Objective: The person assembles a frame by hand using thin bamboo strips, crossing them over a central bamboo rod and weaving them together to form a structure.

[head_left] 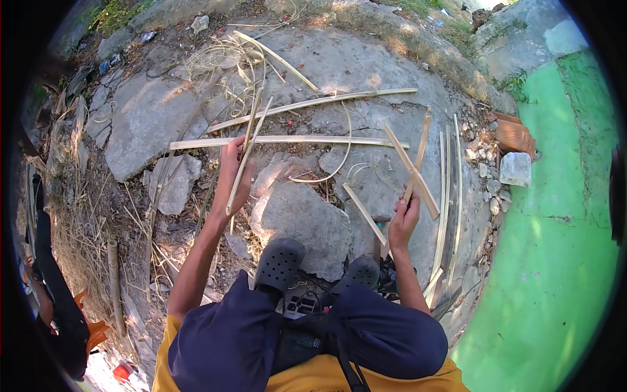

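My left hand (pixel 236 176) is closed around two thin bamboo strips (pixel 250 140), which point up and away from me at a slant. Behind them a long pale bamboo strip (pixel 313 140) lies across the ground, its left part passing near my fingertips. My right hand (pixel 403 223) grips the lower end of a narrow bamboo piece (pixel 423 134). A wider, flat bamboo piece (pixel 413 173) crosses it just above my fingers; whether I hold that one too, I cannot tell. Left of this hand lies a short bamboo strip (pixel 364 213), its near end by my wrist.
Beyond are another long strip (pixel 326 101) and tangled shavings (pixel 228 62). Several thin strips (pixel 444 196) lie at right beside stones (pixel 516 168) and a green surface (pixel 529 274). A raised rock (pixel 302 222) sits before my clogs (pixel 279 264). Another person (pixel 55 287) is at far left.
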Tool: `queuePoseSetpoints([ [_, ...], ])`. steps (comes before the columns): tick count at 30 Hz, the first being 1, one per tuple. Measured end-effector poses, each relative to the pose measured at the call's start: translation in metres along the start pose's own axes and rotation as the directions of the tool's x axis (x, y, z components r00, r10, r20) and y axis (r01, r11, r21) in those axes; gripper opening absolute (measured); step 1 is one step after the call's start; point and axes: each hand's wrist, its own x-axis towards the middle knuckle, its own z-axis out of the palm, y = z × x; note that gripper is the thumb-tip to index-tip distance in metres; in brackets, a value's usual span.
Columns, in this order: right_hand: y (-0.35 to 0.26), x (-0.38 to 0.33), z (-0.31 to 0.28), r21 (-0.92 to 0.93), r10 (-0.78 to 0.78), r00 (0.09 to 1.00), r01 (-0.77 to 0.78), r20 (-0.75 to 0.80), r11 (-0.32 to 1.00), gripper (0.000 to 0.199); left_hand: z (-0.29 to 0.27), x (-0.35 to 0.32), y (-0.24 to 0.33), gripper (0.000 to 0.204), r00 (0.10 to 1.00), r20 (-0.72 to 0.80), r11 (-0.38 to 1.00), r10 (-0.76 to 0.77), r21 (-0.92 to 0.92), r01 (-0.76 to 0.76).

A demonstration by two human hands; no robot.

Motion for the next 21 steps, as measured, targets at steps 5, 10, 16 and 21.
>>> queuePoseSetpoints([
  [5,0.005,-0.028,0.008,-0.019,0.032,0.999,-0.032,0.033,0.999,0.035,0.014,-0.020,0.019,0.047,0.997,0.037,0.997,-0.074,-0.006,0.075],
  [10,-0.012,-0.061,0.068,0.038,0.048,0.989,-0.054,0.137,0.998,0.035,0.026,-0.030,0.012,0.049,0.992,0.068,0.993,-0.102,0.073,0.097],
  [16,0.001,-0.086,0.077,0.095,0.072,0.963,-0.099,0.259,0.990,0.034,0.035,-0.033,-0.014,0.051,0.987,0.100,0.992,-0.123,0.037,0.120],
  [21,-0.001,-0.085,0.075,0.208,0.092,0.966,-0.144,0.242,0.967,0.033,0.036,-0.030,-0.024,0.050,0.989,0.073,0.983,-0.130,-0.121,0.139],
])
